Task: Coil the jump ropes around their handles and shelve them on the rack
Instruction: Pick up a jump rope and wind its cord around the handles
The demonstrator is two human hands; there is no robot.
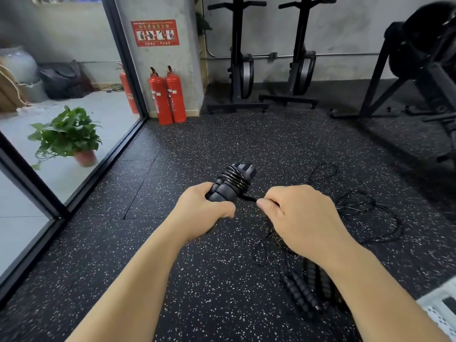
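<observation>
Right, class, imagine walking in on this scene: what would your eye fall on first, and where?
First, at centre, the left hand grips black ribbed foam jump-rope handles while the right hand pinches the thin black cord coiled round them. Next, two red fire extinguishers stand against the grey concrete pillar behind, and a leafy green potted plant sits at far left.
</observation>
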